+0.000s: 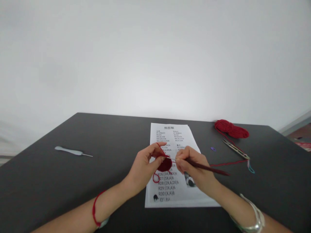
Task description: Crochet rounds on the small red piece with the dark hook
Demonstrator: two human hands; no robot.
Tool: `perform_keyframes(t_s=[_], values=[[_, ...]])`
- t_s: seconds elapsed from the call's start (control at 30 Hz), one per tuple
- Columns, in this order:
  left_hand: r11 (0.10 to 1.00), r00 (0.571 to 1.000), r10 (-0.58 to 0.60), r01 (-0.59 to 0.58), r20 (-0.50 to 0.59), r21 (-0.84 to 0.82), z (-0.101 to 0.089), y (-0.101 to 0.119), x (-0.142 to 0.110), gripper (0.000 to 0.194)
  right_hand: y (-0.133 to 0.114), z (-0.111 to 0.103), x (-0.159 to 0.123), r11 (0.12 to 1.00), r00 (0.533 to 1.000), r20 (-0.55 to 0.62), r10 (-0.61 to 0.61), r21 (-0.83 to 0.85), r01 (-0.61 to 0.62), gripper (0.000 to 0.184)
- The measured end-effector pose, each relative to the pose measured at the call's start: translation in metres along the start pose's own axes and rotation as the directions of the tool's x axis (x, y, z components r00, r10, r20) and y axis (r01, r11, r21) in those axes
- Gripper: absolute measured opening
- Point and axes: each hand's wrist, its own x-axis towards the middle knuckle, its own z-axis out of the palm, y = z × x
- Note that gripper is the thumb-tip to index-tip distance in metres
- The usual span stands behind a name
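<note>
Above the printed pattern sheet (165, 203) on the matte black table (102, 178), a round red crochet piece (165, 165) was pinched between thumb and fingers of the left hand (145, 161), remaining fingers loosely curled. A crochet hook (211, 167) was gripped pen-style by the right hand (194, 163), fingers closed near its metal shaft. Hook tip was set at the piece's upper edge; stitch engagement couldn't be made out. Mid-sheet print was blocked by hands and work, the sheet's photo (190, 180) partly covered, the yarn strand (228, 164) lost behind the right hand. Both forearms (116, 197) were cut off by the frame. Textures: dense disc-like work, dark tapered hook handle, soft twisted skein (232, 128), slim metal snips (235, 149) tied with blue cord (251, 168), small purple stitch marker (213, 149). Far left: grey-handled hook (70, 151), thin shaft.
</note>
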Motion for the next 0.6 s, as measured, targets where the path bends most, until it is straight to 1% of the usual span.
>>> perform_keyframes(t_s=[0.03, 0.07, 0.1, 0.13, 0.17, 0.2, 0.23, 0.27, 0.3, 0.33, 0.37, 0.4, 0.43, 0.47, 0.5, 0.53, 0.57, 0.6], values=[[0.997, 1.0, -0.028, 0.028, 0.0, -0.076, 0.001, 0.001, -0.001, 0.009, 0.003, 0.001, 0.001, 0.989, 0.999, 0.015, 0.039, 0.141, -0.041, 0.015], [0.987, 0.998, -0.06, 0.06, 0.003, -0.149, 0.002, 0.003, -0.001, 0.007, 0.005, 0.002, 0.001, 0.969, 0.998, 0.028, 0.058, 0.24, -0.063, 0.015], [0.971, 0.995, -0.094, 0.094, 0.011, -0.22, 0.004, 0.004, -0.002, 0.012, 0.008, 0.004, 0.001, 0.957, 0.998, 0.032, 0.061, 0.281, -0.067, 0.016], [0.949, 0.991, -0.133, 0.135, 0.025, -0.286, 0.006, 0.004, -0.003, 0.022, 0.011, 0.007, 0.001, 0.962, 0.999, 0.019, 0.05, 0.268, -0.053, 0.016], [0.921, 0.984, -0.172, 0.177, 0.046, -0.346, 0.008, 0.005, -0.004, 0.032, 0.013, 0.009, 0.0, 0.98, 1.0, -0.01, 0.017, 0.197, -0.015, 0.015], [0.893, 0.976, -0.208, 0.219, 0.071, -0.394, 0.009, 0.004, -0.005, 0.04, 0.015, 0.011, -0.001, 0.996, 0.998, -0.038, -0.048, 0.075, 0.05, 0.014], [0.865, 0.965, -0.24, 0.261, 0.102, -0.429, 0.011, 0.003, -0.006, 0.044, 0.016, 0.012, -0.002, 0.987, 0.989, -0.045, -0.141, -0.084, 0.137, 0.013], [0.841, 0.954, -0.268, 0.299, 0.133, -0.451, 0.012, 0.002, -0.006, 0.046, 0.017, 0.013, -0.003, 0.937, 0.968, -0.021, -0.25, -0.258, 0.236, 0.012], [0.822, 0.944, -0.289, 0.33, 0.16, -0.465, 0.013, 0.001, -0.006, 0.046, 0.017, 0.013, -0.004, 0.846, 0.936, 0.034, -0.35, -0.418, 0.331, 0.013], [0.804, 0.935, -0.305, 0.355, 0.183, -0.477, 0.014, 0.0, -0.005, 0.047, 0.018, 0.013, -0.005, 0.728, 0.897, 0.105, -0.43, -0.547, 0.413, 0.014], [0.783, 0.927, -0.316, 0.375, 0.201, -0.496, 0.014, 0.0, -0.005, 0.047, 0.017, 0.013, -0.005, 0.609, 0.858, 0.175, -0.483, -0.637, 0.473, 0.015], [0.758, 0.92, -0.326, 0.392, 0.217, -0.522, 0.013, -0.001, -0.004, 0.047, 0.017, 0.012, -0.005, 0.508, 0.823, 0.228, -0.52, -0.692, 0.513, 0.015], [0.728, 0.912, -0.337, 0.41, 0.234, -0.55, 0.012, 0.0, -0.003, 0.048, 0.017, 0.011, -0.004, 0.44, 0.791, 0.263, -0.552, -0.714, 0.544, 0.015], [0.695, 0.902, -0.349, 0.43, 0.252, -0.577, 0.01, 0.0, -0.002, 0.048, 0.017, 0.01, -0.004, 0.415, 0.765, 0.288, -0.576, -0.703, 0.577, 0.015], [0.663, 0.891, -0.363, 0.452, 0.272, -0.597, 0.009, 0.001, -0.001, 0.048, 0.017, 0.009, -0.003, 0.442, 0.752, 0.294, -0.59, -0.661, 0.606, 0.015], [0.636, 0.879, -0.378, 0.474, 0.29, -0.609, 0.006, 0.001, 0.0, 0.047, 0.017, 0.007, -0.002, 0.52, 0.763, 0.274, -0.585, -0.594, 0.613, 0.015], [0.619, 0.871, -0.388, 0.488, 0.301, -0.615, 0.004, 0.002, 0.001, 0.046, 0.017, 0.006, -0.001, 0.636, 0.802, 0.227, -0.553, -0.508, 0.582, 0.015], [0.614, 0.868, -0.393, 0.493, 0.303, -0.617, 0.002, 0.002, 0.003, 0.046, 0.016, 0.004, 0.0, 0.762, 0.86, 0.161, -0.484, -0.406, 0.504, 0.014]])
